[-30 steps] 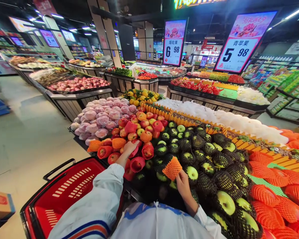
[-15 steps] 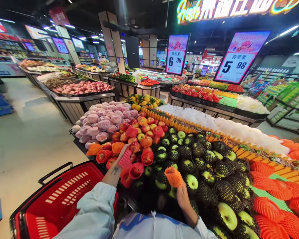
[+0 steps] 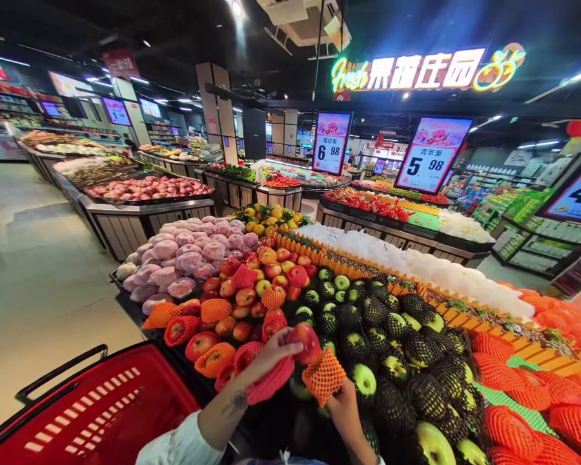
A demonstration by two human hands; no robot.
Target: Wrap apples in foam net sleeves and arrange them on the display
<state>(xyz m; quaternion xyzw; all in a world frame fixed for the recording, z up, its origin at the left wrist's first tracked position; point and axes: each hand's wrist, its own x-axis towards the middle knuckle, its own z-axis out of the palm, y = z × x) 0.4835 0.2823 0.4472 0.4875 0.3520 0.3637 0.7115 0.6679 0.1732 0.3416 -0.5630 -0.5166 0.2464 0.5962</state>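
Between the fingers of my left hand (image 3: 274,353) is a bare red apple (image 3: 306,343). A pink foam net (image 3: 272,381) hangs beneath the same hand, seemingly held in it. Close by on the right, my right hand (image 3: 345,407) grips an orange foam net (image 3: 325,376), its mouth spread toward the apple. The net and the apple nearly meet; whether they touch I cannot tell. Under and behind my hands lie red apples (image 3: 245,297), some in pink or orange nets. Green apples (image 3: 365,380) in black nets lie to the right.
A red shopping basket (image 3: 126,394) with a black handle stands at lower left. Wrapped pinkish fruit (image 3: 164,250) is heaped behind the red apples. Orange dividers (image 3: 368,265) run along the stand's back. Red-netted fruit (image 3: 518,423) lies at far right. Price screens (image 3: 434,155) hang above.
My left hand has lifted a red apple from the pile and come right, toward my right hand. The orange net has moved slightly left and down and opened wider. The view has shifted.
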